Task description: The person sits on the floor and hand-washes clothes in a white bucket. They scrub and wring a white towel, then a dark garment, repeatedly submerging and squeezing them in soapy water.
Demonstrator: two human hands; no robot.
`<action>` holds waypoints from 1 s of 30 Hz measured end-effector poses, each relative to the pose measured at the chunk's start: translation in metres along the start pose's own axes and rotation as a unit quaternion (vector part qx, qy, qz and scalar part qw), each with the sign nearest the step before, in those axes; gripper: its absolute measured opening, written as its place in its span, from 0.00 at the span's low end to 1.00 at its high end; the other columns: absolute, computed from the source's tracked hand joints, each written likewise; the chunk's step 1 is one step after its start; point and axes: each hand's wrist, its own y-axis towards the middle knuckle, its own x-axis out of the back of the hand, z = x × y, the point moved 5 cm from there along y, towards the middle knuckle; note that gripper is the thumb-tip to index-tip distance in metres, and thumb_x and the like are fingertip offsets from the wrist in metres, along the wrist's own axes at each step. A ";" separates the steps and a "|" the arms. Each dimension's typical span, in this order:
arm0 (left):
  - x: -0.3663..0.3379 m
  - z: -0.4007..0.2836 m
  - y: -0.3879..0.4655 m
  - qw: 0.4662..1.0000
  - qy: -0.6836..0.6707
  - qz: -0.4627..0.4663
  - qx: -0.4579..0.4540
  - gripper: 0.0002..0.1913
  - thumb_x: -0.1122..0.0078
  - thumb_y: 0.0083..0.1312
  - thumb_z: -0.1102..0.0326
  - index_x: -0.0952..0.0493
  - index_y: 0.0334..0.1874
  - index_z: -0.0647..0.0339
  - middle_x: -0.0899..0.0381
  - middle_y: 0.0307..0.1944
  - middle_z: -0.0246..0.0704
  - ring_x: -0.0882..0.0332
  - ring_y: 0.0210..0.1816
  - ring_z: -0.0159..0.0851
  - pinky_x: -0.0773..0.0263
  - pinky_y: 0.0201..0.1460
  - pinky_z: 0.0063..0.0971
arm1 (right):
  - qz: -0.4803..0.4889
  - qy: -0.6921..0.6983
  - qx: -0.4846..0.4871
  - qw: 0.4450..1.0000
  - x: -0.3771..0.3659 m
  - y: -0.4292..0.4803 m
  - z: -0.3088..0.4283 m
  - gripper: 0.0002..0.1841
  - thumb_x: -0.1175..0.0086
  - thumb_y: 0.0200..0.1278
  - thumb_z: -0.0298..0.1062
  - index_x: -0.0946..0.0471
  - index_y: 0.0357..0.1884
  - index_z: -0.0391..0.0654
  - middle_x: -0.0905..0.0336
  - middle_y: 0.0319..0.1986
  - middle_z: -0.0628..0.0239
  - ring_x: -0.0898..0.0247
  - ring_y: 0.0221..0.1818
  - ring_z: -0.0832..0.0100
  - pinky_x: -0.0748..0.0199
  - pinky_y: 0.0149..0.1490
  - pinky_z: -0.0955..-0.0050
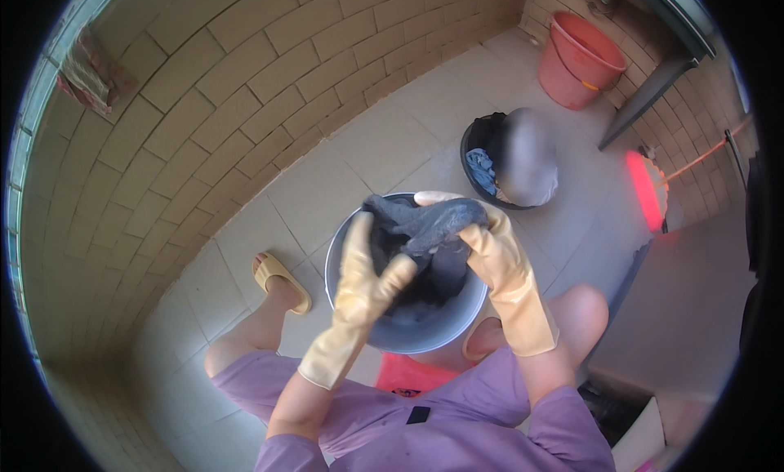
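My hands wear cream rubber gloves. A wet, dark grey cloth (438, 221) is bunched over the far side of a round basin (422, 340). My right hand (502, 257) grips the cloth's right end at the rim. My left hand (364, 282) is over the basin's left side, its thumb and fingers spread apart; its fingertips are close to the cloth, and whether they touch it is hard to tell. More dark fabric (450, 273) lies inside the basin, with whitish suds (407, 314) near the front.
Beyond the basin stands a dark tub (468, 178) holding clothes, including a blue piece (481, 167) and a blurred pale item (531, 156). A red bucket (569, 68) sits in the far corner. A brush with pink bristles (646, 190) leans at right. A tiled wall (257, 61) bounds the left.
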 end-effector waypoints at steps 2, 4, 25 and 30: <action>-0.020 0.014 0.002 0.977 0.183 0.100 -0.044 0.52 0.22 0.62 0.54 0.45 0.82 0.64 0.30 0.72 0.53 0.30 0.71 0.58 0.37 0.77 0.43 | -0.019 0.022 -0.019 0.999 -0.001 -0.002 -0.003 0.24 0.39 0.72 0.35 0.21 0.62 0.27 0.16 0.58 0.55 0.18 0.58 0.67 0.24 0.66 0.71; -0.033 0.030 0.006 0.963 0.252 0.092 -0.007 0.34 0.26 0.64 0.60 0.28 0.71 0.61 0.21 0.61 0.49 0.26 0.64 0.60 0.31 0.70 0.45 | -0.038 0.041 -0.020 0.998 0.000 -0.002 -0.006 0.25 0.38 0.72 0.39 0.21 0.61 0.26 0.15 0.56 0.54 0.16 0.55 0.67 0.21 0.64 0.68; -0.051 0.124 0.004 0.622 -0.726 0.049 0.291 0.26 0.61 0.84 0.53 0.30 0.72 0.64 0.21 0.59 0.43 0.17 0.54 0.45 0.20 0.63 0.42 | -0.062 -0.557 0.018 0.828 -0.080 -0.051 -0.127 0.25 0.31 0.63 0.46 0.18 0.59 0.46 0.22 0.51 0.57 0.21 0.41 0.50 0.19 0.49 0.54; -0.067 0.117 -0.014 0.757 -0.519 -0.160 0.364 0.25 0.64 0.80 0.54 0.26 0.69 0.61 0.22 0.64 0.45 0.21 0.64 0.48 0.26 0.70 0.41 | -0.010 -0.768 0.038 0.640 -0.009 0.009 -0.156 0.19 0.39 0.70 0.51 0.17 0.49 0.45 0.20 0.48 0.54 0.19 0.42 0.48 0.20 0.47 0.51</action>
